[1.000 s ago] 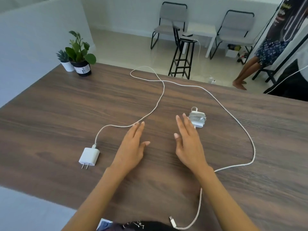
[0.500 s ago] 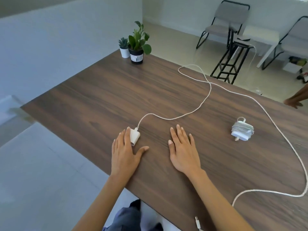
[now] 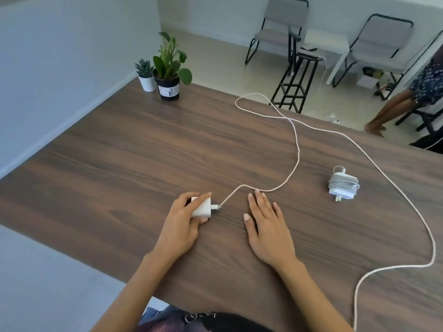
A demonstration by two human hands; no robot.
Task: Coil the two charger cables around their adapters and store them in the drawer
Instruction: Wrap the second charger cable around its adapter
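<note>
Wooden table (image 3: 119,164). Left hand (image 3: 182,221), fingers curled around a white adapter (image 3: 202,208) near the front edge; its white cable (image 3: 297,149) trails uncoiled to the far edge and loops back along the right side. Right hand (image 3: 268,226) flat, fingers spread, holding nothing. Second adapter (image 3: 342,185), cable wound on, toward the right edge. Two potted plants (image 3: 165,73) at the far left corner.

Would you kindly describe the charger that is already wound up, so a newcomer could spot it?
On the wooden table, look right of the flat right hand. The wrapped charger lies there untouched, its cable bundled tightly around it, unlike the adapter in the left hand, whose cable sprawls.
</note>
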